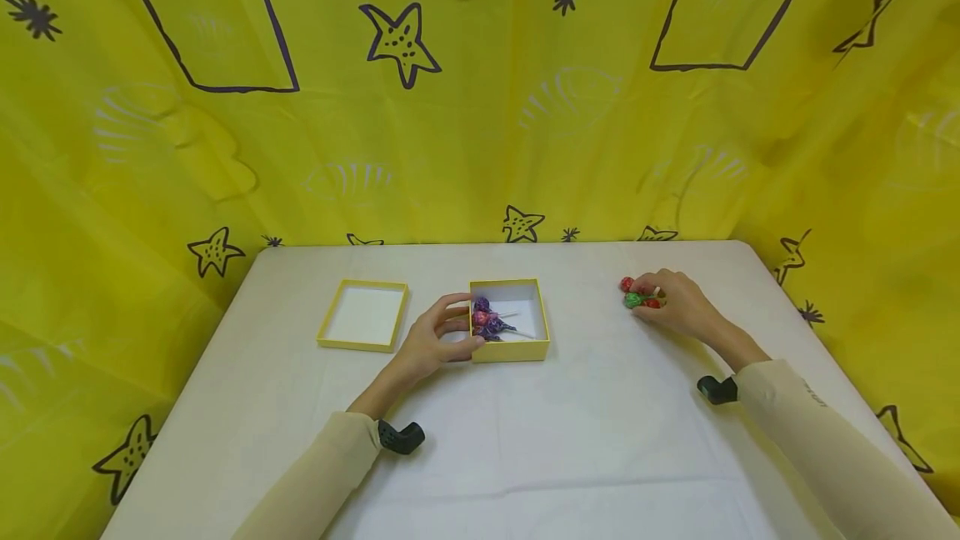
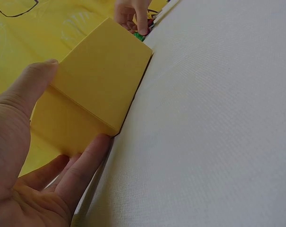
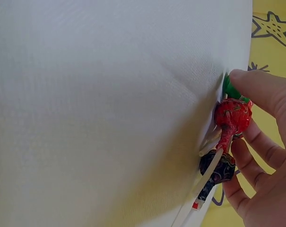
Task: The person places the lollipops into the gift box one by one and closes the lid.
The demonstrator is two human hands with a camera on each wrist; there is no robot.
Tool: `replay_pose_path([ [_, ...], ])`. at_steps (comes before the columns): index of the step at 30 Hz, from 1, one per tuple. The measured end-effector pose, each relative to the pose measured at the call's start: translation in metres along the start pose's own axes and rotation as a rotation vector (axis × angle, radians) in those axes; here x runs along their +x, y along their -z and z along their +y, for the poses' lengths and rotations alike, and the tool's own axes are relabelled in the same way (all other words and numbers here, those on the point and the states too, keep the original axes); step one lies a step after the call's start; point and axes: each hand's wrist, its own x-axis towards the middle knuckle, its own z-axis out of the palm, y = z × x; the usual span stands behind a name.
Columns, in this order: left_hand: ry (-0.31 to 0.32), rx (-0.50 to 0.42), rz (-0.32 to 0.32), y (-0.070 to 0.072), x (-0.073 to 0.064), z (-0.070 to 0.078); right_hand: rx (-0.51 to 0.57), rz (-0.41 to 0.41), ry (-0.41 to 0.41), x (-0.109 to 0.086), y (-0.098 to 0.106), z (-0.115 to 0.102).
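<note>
My left hand grips the left side of an open yellow box, thumb at its near corner and fingers on its left wall. Several purple and pink lollipops lie inside, white sticks pointing right. Over a small group of lollipops at the right, my right hand pinches a green lollipop; the fingertips behind it are partly hidden. A red lollipop and a dark-wrapped lollipop lie by the fingers in the right wrist view. Another red lollipop sits just beyond the hand.
A shallow yellow-edged box lid lies left of the box, white inside up. Both stand on a table with a white cloth. A yellow curtain with drawn starfish closes off the back and both sides.
</note>
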Motion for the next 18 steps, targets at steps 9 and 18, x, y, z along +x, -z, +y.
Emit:
replay_pose_path([
  [9,0.006,0.012,0.006,-0.0002,0.0,0.0003,-0.015,0.016,-0.003,0.0016,-0.0022,0.0012],
  [18,0.006,0.011,0.007,-0.0002,0.0002,0.0019,-0.036,0.026,0.005,0.0027,-0.0036,0.001],
])
